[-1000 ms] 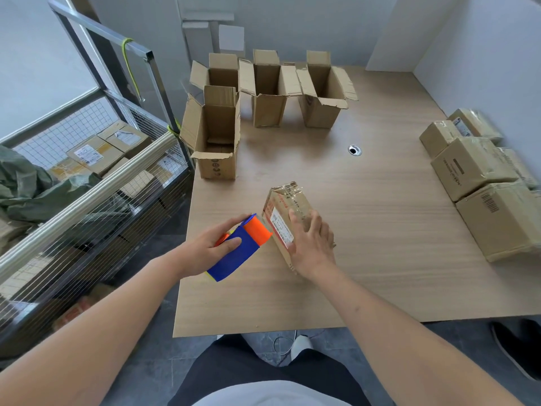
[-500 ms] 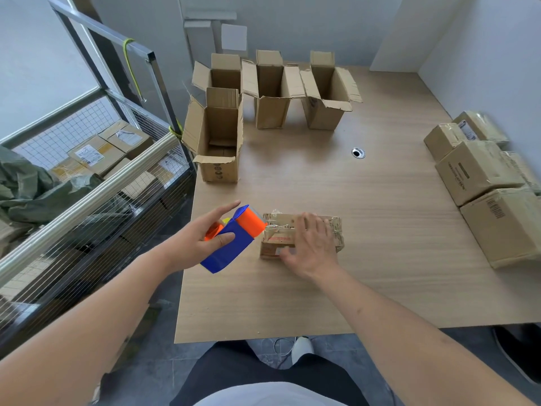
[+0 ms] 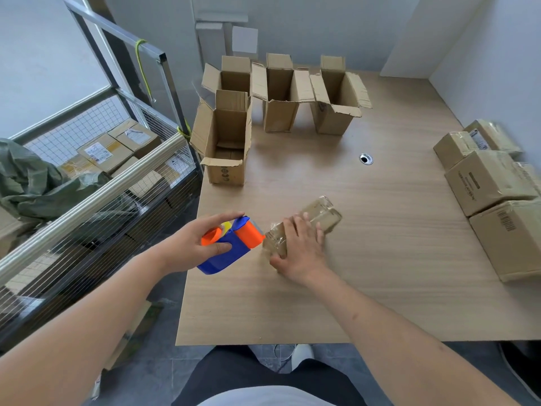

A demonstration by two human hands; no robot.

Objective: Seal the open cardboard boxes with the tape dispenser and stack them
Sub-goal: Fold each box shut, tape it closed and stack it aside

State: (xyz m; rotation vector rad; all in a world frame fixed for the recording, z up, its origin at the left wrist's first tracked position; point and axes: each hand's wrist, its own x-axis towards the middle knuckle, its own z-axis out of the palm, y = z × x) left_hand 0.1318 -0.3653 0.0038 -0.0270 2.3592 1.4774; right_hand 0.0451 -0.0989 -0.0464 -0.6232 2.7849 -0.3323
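Near edge of table [image 3: 380,303]: left hand [image 3: 190,247] wrapped round the dispenser [image 3: 231,244], thumb on its blue side, fingers curled over the top, orange nose pointing right at the small box [image 3: 307,222]. Dispenser nose just beside or touching the box's near-left end; cannot tell which. Right hand [image 3: 298,250] laid on top of that box, fingers spread along it, thumb down the near side, pinning it to the table. Box lying on its side, angled toward far right, already shiny with tape over most of it; blurred, so seam detail unreadable.

Judgement: taping of this box nearly finished or in a final pass, stacking of it not yet done.

Right side, mid-distance: sealed boxes [image 3: 491,183] grouped at the table's right edge, touching each other, tape-glossy, so part of the job looks done. Whether any sits atop another is unclear.

Middle of table: small cable hole [image 3: 366,158].

Far left: open box [image 3: 225,142] standing upright, flaps up. Behind it three more open boxes [image 3: 292,92] in a row near the wall, flaps spread. Four left to close, tape and stack, by this count.

Off the table, left: wire cage [image 3: 96,183] holding more labelled cartons.
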